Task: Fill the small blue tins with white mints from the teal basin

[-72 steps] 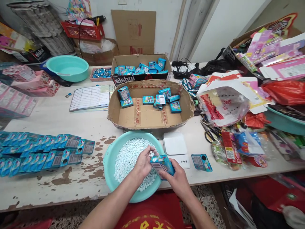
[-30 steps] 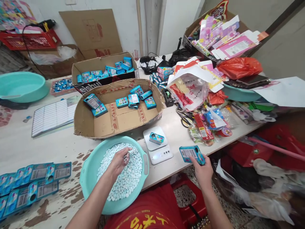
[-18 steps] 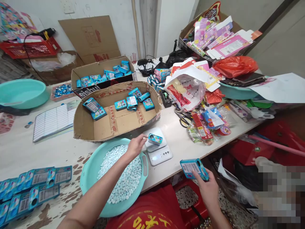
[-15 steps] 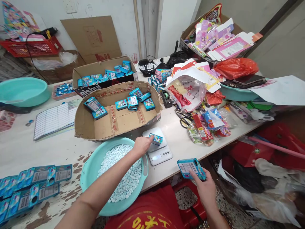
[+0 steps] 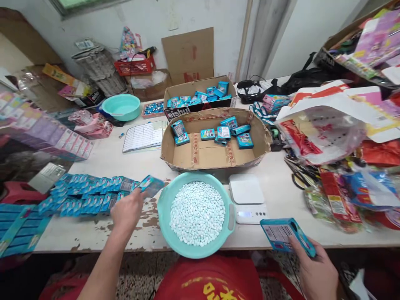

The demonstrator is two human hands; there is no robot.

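My left hand is closed on a small blue candy box, slightly blurred, at the near end of the rows of blue boxes. To the right, beyond the table's front edge, my right hand grips another blue candy box with its printed label side up. Between the hands stands a turquoise basin of small pale candies. A white kitchen scale sits right of the basin, with its platform bare and its display lit.
Behind the basin lies a cardboard tray with several blue boxes, and a fuller carton stands behind it. Bags, wrappers and scissors crowd the right side. A printed sheet and a second turquoise basin are at the back left.
My left hand has carried its candy box off the scale, leftward across the basin to the box rows. My right hand still holds its box. The view has swung left.
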